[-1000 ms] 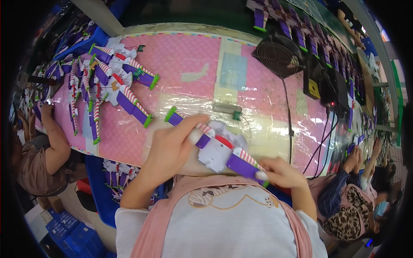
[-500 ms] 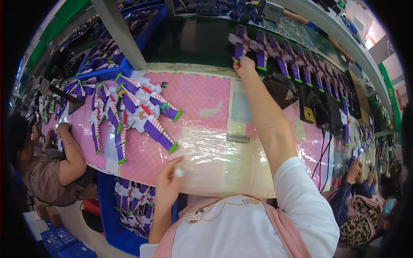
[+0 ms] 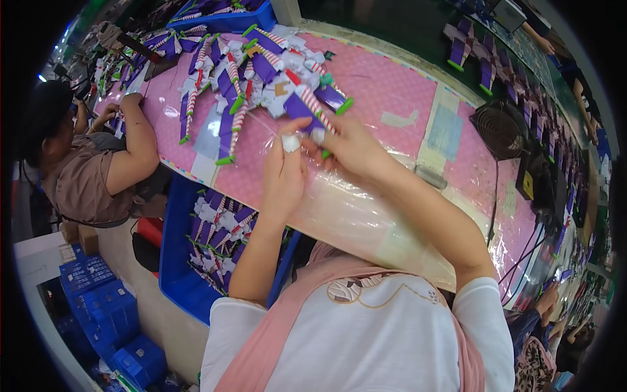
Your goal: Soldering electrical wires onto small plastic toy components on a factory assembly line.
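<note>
A loose pile of flat purple-and-white parts (image 3: 264, 98) with red-striped strips and green ends lies on the pink table top. My right hand (image 3: 356, 149) reaches to the pile's near right side. Its fingers are curled round the green-ended leg of one purple part (image 3: 304, 108), partly hiding that end. Beside it, my left hand (image 3: 285, 173) is raised at the table's near edge with fingers apart and nothing visible in it. White coverings show on a finger of each hand.
Similar parts lie in a row on the dark green surface (image 3: 418, 42) at the far right. A blue bin (image 3: 173, 261) of parts stands below the table. On the right are a round black fan (image 3: 499, 127) and cables. Another person (image 3: 98, 157) works at the left.
My right hand has come back from the row at the far side to the pile, now on a part there. My left hand has moved up beside it. The view has turned and shifted.
</note>
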A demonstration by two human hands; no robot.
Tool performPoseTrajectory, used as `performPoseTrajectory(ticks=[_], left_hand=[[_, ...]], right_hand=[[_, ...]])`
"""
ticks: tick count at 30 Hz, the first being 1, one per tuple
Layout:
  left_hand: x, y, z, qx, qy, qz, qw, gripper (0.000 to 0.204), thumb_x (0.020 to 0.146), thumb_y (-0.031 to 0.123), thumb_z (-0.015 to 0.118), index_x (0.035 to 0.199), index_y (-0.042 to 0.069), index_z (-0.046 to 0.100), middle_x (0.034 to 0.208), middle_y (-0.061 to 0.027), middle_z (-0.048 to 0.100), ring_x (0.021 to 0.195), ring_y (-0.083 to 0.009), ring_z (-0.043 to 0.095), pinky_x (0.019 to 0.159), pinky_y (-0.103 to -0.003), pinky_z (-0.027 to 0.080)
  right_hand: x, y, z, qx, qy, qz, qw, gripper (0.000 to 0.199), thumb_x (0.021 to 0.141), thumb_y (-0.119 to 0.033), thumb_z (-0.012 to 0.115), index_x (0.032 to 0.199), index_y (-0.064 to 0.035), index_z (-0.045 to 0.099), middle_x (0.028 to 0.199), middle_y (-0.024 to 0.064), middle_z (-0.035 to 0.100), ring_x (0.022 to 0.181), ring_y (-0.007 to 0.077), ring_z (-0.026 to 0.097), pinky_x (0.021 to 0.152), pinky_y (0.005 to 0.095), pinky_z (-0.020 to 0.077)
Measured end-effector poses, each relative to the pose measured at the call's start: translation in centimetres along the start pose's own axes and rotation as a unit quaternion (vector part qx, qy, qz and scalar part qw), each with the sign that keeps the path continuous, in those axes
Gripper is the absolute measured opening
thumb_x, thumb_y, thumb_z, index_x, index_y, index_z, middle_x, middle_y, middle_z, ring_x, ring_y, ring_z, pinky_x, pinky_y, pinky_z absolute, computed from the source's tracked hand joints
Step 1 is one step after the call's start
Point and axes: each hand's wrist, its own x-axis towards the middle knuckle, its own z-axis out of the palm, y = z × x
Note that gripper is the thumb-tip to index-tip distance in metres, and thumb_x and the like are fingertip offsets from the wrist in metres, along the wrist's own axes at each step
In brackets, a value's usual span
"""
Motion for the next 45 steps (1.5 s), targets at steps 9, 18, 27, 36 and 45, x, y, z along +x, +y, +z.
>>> performPoseTrajectory(ticks=[9, 18, 27, 36, 45], left_hand=[[-4.8, 0.5, -1.2, 0.272, -0.024, 0.13, 0.953, 0.03, 0.093, 0.015, 0.042, 0.118, 0.002, 0.053, 0.098, -0.0169, 0.058, 0.086, -0.0259, 0.057, 0.077, -0.036, 0.043], [-5.0, 2.0, 3.5, 0.136, -0.178, -0.014, 0.974, 0.02, 0.092, 0.012, 0.049, 0.108, 0.001, 0.054, 0.061, -0.003, 0.053, 0.057, -0.0075, 0.052, 0.053, -0.026, 0.041], [-6.8, 4.6, 2.1, 0.276, -0.186, -0.005, 0.943, 0.014, 0.086, 0.006, 0.053, 0.099, 0.002, 0.056, 0.071, -0.0118, 0.058, 0.06, -0.0239, 0.059, 0.055, -0.031, 0.045], [-1.4, -1.2, 12.7, 0.434, -0.326, 0.218, 0.811, 0.016, 0.07, 0.015, 0.064, 0.072, 0.0, 0.061, 0.064, -0.0111, 0.057, 0.059, -0.0284, 0.055, 0.055, -0.037, 0.044], [-2.6, 3.8, 9.2, 0.186, -0.378, -0.013, 0.907, 0.026, 0.082, 0.013, 0.065, 0.103, -0.003, 0.063, 0.07, -0.0005, 0.06, 0.061, -0.005, 0.052, 0.051, -0.023, 0.04]], right_hand=[[-24.4, -5.9, -11.0, -0.311, 0.028, 0.183, 0.932, 0.023, 0.084, -0.021, 0.061, 0.086, 0.0011, 0.066, 0.063, 0.0086, 0.062, 0.057, 0.0174, 0.059, 0.054, 0.0291, 0.0444], [-13.0, -4.2, -5.5, -0.488, -0.024, -0.093, 0.867, 0.024, 0.084, -0.018, 0.058, 0.091, 0.0044, 0.063, 0.08, 0.014, 0.063, 0.072, 0.0208, 0.061, 0.067, 0.0302, 0.0461], [-15.1, -3.3, -6.0, -0.151, 0.098, -0.06, 0.982, 0.013, 0.078, -0.008, 0.066, 0.082, 0.0035, 0.063, 0.075, 0.0086, 0.064, 0.069, 0.015, 0.06, 0.062, 0.0274, 0.0476], [-18.8, 2.2, -2.8, -0.343, 0.178, -0.342, 0.856, 0.016, 0.066, 0.008, 0.062, 0.081, 0.0017, 0.063, 0.079, 0.0133, 0.061, 0.068, 0.0244, 0.059, 0.061, 0.0331, 0.0475], [-18.3, 2.2, -3.7, -0.033, 0.296, -0.067, 0.952, 0.013, 0.084, -0.004, 0.061, 0.095, 0.0018, 0.061, 0.088, 0.006, 0.063, 0.071, 0.0079, 0.056, 0.062, 0.0219, 0.0445]])
